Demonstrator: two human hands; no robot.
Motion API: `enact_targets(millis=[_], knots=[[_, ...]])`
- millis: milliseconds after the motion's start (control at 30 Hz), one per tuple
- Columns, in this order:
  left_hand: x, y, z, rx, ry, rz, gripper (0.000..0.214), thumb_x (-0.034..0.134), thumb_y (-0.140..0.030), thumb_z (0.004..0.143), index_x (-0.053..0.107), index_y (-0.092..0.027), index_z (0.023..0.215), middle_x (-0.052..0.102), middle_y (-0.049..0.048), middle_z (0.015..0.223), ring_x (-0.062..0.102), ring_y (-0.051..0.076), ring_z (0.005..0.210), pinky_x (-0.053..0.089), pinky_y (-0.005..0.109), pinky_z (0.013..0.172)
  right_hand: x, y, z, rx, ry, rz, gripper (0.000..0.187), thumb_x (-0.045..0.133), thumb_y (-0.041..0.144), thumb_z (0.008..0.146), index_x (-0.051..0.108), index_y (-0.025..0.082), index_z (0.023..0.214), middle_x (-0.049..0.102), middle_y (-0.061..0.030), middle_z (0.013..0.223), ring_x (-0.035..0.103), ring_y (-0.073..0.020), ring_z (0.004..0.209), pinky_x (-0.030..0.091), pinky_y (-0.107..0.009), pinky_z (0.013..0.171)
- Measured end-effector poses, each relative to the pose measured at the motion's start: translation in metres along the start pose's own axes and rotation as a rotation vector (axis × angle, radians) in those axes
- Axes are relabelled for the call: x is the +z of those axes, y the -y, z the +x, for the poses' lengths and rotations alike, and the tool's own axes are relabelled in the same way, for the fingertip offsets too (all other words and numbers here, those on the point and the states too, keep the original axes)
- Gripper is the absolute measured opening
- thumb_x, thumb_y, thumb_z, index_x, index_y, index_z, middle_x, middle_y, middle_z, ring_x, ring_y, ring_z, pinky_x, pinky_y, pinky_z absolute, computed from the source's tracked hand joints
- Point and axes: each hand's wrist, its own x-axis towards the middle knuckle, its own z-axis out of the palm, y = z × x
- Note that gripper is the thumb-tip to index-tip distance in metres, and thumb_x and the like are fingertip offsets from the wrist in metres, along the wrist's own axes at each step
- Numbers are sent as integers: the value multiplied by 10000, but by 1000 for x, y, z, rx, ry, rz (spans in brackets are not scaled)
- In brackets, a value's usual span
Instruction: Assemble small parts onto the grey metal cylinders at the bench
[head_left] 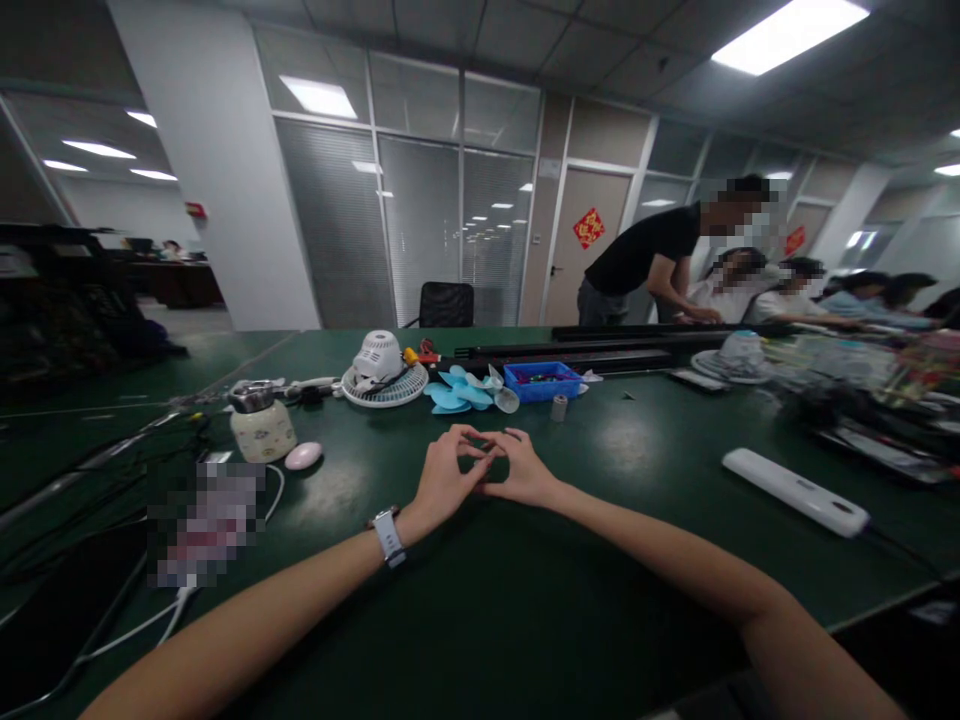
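My left hand [448,468] and my right hand [521,468] meet over the green table [450,620], their fingertips touching. The fingers are curved and the thumbs stand apart from the forefingers, so a gap shows between the hands. I see nothing held in either one. A watch with a pale strap [389,537] is on my left wrist. Just beyond the hands lie light-blue fan blades [457,390], a blue tray [541,382] of small parts and a small metal cylinder [559,408]. A white fan housing [379,362] sits on its round grille behind to the left.
To the left stand a cream bottle [262,428], a pink oval object [304,456] and a phone with a white cable [210,520]. A white power strip [795,492] lies right. Black bars [600,355] lie behind; a person in black [645,255] leans over the far side.
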Motion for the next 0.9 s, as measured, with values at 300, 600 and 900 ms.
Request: enact_targets(millis=[300, 600, 900], knots=[[-39, 14, -18, -163, -36, 3, 383, 692, -371, 765, 480, -230, 1052, 730, 25, 923, 704, 219, 925, 507, 388, 854, -9, 13, -2, 28, 67, 13, 675, 755, 494, 695, 515, 229, 1267, 678, -38, 1056, 603, -225, 1061, 252, -487, 1079], [-39, 53, -37, -283, 196, -63, 409, 708, -359, 729, 484, -239, 1049, 757, 8, 854, 693, 231, 1001, 507, 410, 901, -10, 18, -8, 29, 65, -31, 386, 668, 476, 801, 644, 246, 1109, 700, -30, 1057, 607, -199, 1031, 293, -463, 1053], [-41, 52, -37, -237, 140, 1, 531, 670, -475, 750, 457, -240, 1176, 720, 68, 1094, 640, 246, 1104, 469, 453, 953, -72, -76, 27, 301, -134, -325, 341, 623, 411, 845, 659, 186, 1099, 723, -65, 1024, 665, -210, 936, 469, -331, 845]])
